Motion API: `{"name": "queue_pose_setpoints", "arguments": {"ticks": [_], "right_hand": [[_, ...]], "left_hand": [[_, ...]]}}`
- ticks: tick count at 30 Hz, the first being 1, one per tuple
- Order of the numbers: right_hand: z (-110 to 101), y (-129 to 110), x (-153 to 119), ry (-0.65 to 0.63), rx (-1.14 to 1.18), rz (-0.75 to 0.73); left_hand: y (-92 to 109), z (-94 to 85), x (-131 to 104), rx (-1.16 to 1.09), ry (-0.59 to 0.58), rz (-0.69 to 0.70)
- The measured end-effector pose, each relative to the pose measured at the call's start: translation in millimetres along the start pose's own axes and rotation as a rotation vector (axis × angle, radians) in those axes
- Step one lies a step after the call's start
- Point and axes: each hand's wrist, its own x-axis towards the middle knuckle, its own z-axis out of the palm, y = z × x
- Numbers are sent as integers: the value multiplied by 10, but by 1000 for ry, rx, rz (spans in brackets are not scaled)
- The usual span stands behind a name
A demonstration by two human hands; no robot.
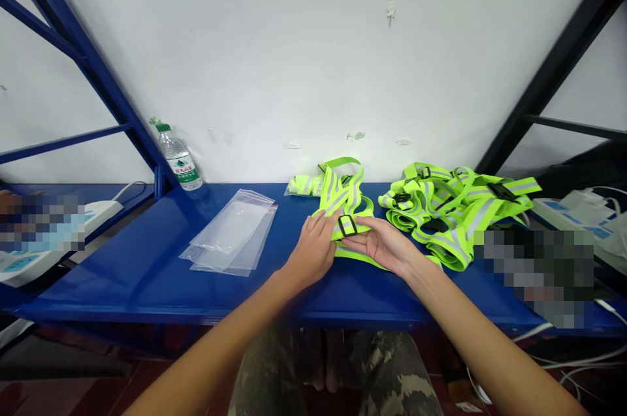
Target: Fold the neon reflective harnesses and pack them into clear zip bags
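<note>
A neon yellow reflective harness (337, 191) with grey stripes lies in front of me on the blue table, its straps looped towards the wall. My left hand (316, 243) grips the strap on the left of a black slide buckle (347, 226). On the buckle's other side, my right hand (379, 243) holds the same strap, thumb on top and fingers beneath. Part of the strap is hidden under both hands. Behind the left hand lies a folded harness in a clear bag (304, 185). To the right is a tangled pile of similar harnesses (445, 207).
Several clear plastic bags (230, 233) lie flat on the blue table (132, 259), left of my hands. A water bottle (180, 158) stands against the wall at the back left. Blue frame posts (93, 70) and white power strips (100, 210) flank the table; cables hang at the right.
</note>
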Motion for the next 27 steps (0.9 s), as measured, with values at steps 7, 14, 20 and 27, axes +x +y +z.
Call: {"name": "queue_pose_setpoints", "arguments": {"ticks": [7,14,20,27], "right_hand": [[-63,148,27,352,-397,-215],[-226,209,76,382,-942,-405],[-365,196,-241,205,-1528,-581],[-839,-249,-611,86,-1882,-177]], "left_hand": [[-153,-86,10,117,-83,37],[-224,-129,-78,170,-183,48],[-225,-247,-167,140,-267,90],[-236,-323,-201,199,-345,88]]}}
